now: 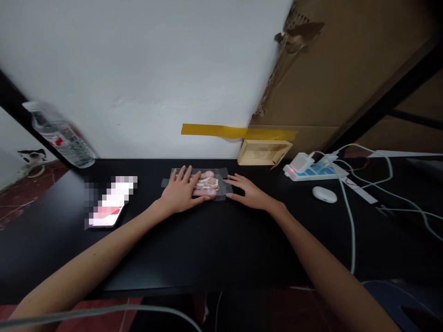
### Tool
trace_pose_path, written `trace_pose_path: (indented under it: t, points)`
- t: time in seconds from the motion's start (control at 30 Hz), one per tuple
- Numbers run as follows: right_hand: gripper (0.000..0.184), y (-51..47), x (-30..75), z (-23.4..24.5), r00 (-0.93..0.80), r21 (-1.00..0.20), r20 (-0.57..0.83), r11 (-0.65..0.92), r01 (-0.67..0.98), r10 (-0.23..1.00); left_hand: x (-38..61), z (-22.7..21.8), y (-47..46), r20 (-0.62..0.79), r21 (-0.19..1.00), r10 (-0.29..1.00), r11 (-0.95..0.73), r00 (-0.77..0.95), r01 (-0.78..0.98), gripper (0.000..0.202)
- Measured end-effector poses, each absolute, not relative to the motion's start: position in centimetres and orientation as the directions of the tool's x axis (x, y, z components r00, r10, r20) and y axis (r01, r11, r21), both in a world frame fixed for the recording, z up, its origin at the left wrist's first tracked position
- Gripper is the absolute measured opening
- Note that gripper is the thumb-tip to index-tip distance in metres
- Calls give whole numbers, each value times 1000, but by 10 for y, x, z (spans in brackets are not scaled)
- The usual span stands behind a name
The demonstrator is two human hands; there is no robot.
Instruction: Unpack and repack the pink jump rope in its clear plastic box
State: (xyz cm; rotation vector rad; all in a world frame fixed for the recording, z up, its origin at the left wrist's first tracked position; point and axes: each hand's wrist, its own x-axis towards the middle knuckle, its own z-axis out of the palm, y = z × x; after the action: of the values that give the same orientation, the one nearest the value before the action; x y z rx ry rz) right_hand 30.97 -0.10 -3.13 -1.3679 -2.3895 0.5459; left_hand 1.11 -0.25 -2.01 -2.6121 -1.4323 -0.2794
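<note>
A flat, clear plastic packet [211, 180] with pink and white contents lies on the black table [214, 249]. What the contents are, I cannot make out. Across its left part rests my left hand [180, 190], fingers spread and palm down, hiding that side. My right hand [248, 191] lies at the packet's right end, its fingers apart and their tips touching or very near the clear edge. Neither hand is closed around anything.
On the left are a lit phone [112, 203] and a water bottle [62, 136]. A shallow wooden box [265, 152] leans at the back. To the right lie a power strip [311, 170] with plugged-in chargers, a white earbud case [324, 194] and loose cables [350, 226].
</note>
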Motion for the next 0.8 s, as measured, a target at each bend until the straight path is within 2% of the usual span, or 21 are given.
trace_pose_path:
  t: [0.17,0.33,0.47,0.63,0.7,0.8]
  points:
    - [79,-7,298,-33,-426,-456,111,427,781,898,12,-19,-4,219,-58,820,-530,529,846,93]
    - [84,-8,289,-38,-368,-410,131,388,825,921,12,-19,-3,216,-43,821,-533,529,845,94]
    - [72,-4,295,-36,-358,-450,141,382,807,923,11,-20,-3,228,-38,817,-536,529,844,93]
    - [59,-3,306,-24,-320,-562,292,433,705,901,11,-20,-3,236,-29,817,-534,525,845,90]
    - [58,-5,304,-23,-343,-544,288,447,710,894,11,-20,-3,222,-25,822,-532,524,846,90]
    - [62,-10,297,-28,-424,-485,201,466,740,883,12,-17,-3,181,-2,832,-533,525,846,95]
